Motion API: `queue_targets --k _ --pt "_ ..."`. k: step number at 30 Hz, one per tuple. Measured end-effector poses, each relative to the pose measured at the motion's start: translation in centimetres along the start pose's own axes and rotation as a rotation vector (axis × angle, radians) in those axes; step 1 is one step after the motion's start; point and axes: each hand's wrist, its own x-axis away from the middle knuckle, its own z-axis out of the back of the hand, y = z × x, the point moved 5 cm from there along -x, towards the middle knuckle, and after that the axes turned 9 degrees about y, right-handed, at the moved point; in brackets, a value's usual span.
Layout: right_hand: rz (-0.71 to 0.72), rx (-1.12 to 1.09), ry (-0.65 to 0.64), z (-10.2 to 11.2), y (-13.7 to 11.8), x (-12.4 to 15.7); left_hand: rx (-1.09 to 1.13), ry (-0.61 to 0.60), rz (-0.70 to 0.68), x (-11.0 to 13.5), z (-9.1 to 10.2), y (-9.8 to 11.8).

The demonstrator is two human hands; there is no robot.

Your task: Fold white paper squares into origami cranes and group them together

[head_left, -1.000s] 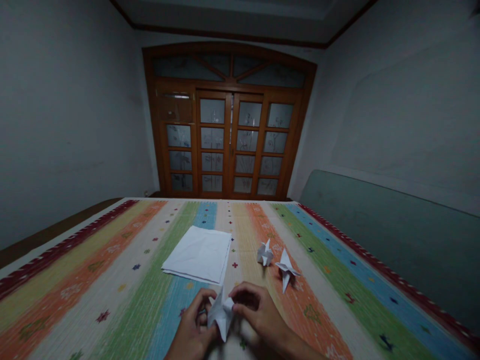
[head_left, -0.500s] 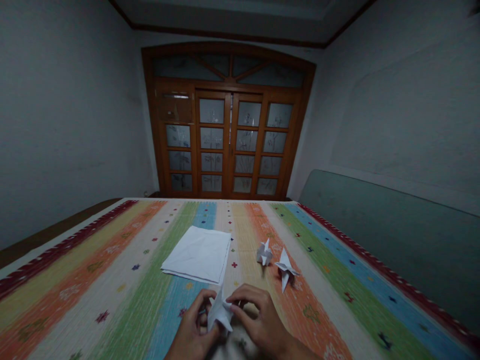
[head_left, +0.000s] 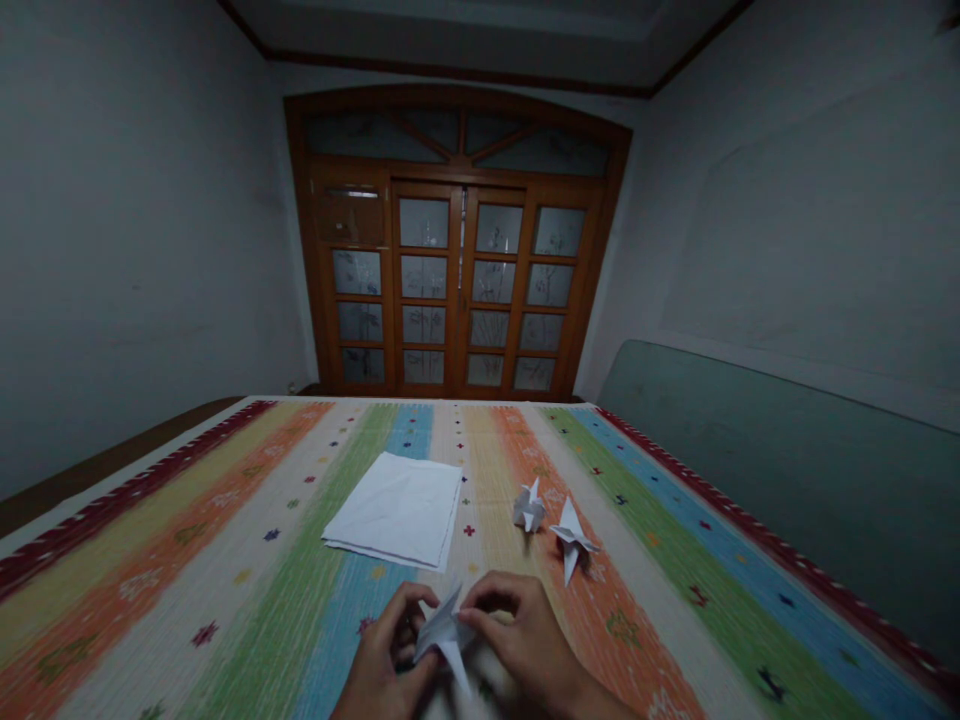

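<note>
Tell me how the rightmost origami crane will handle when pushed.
The origami crane looks like thin white paper: probably very light, easily crushed. Its slim points likely bend. Resting on few points, it would probably tip.

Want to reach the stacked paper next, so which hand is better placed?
Left, probably: the left hand sits closer to the white paper stack than the right hand, though both hands are on the folded paper crane.
</note>
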Motion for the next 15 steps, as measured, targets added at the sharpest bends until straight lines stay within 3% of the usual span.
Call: queue_targets --k 8,15 --pt "-0.092 -0.019 0.036 0.3 0.5 -0.3 0.063 -0.033 0.007 0.2 -0.2 0.3" --pt "-0.076 -0.151 -0.061 0.4 0.0 -1.1 0.174 -0.034 0.058 -0.3 -0.1 0.0"
